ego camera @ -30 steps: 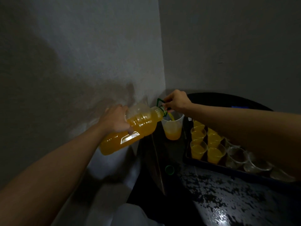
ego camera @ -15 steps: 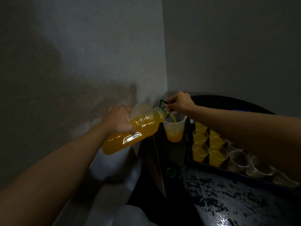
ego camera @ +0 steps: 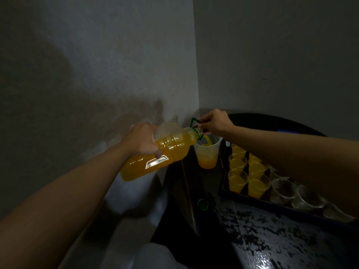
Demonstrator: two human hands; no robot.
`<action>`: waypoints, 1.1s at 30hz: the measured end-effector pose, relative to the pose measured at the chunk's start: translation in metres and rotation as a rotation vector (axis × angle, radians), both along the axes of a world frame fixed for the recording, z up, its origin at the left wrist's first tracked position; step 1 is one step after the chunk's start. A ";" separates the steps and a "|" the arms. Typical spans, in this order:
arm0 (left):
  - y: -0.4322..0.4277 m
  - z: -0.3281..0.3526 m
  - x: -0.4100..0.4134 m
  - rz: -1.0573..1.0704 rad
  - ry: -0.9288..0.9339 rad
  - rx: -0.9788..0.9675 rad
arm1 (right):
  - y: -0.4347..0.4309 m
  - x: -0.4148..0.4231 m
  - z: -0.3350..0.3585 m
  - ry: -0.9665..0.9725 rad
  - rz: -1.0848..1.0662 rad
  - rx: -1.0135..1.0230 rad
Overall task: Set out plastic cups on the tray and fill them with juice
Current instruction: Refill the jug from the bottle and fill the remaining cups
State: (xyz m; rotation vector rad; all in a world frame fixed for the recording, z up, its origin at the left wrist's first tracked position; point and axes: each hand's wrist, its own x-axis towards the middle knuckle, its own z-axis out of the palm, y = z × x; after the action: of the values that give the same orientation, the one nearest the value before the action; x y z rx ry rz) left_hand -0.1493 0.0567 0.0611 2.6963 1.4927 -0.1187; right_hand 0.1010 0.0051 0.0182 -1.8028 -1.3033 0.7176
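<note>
A bottle (ego camera: 165,152) of juice is gripped round its body by the left hand (ego camera: 141,140), its green neck loop (ego camera: 194,122) pinched by the right hand (ego camera: 215,122). Its long axis is tilted, base low-left, mouth right, over a jug (ego camera: 206,154) just left of the tray (ego camera: 252,199). Empty cups (ego camera: 283,191) are ranged beneath the right arm.

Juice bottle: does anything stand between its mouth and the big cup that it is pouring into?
Nothing visible does. The mouth of the bottle hangs above the open rim of the big cup, and the juice stream falls straight in. The right hand pinches the green loop at the neck, clear of the stream.
</note>
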 end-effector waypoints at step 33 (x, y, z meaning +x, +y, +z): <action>0.002 0.019 0.005 -0.018 -0.001 0.033 | 0.002 0.000 0.008 0.063 -0.080 0.043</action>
State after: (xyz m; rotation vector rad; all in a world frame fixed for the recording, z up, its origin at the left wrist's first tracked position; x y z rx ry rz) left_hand -0.1447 0.0591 0.0796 2.7356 1.4838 -0.0941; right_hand 0.1006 0.0068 0.0259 -1.7736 -1.1902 0.6916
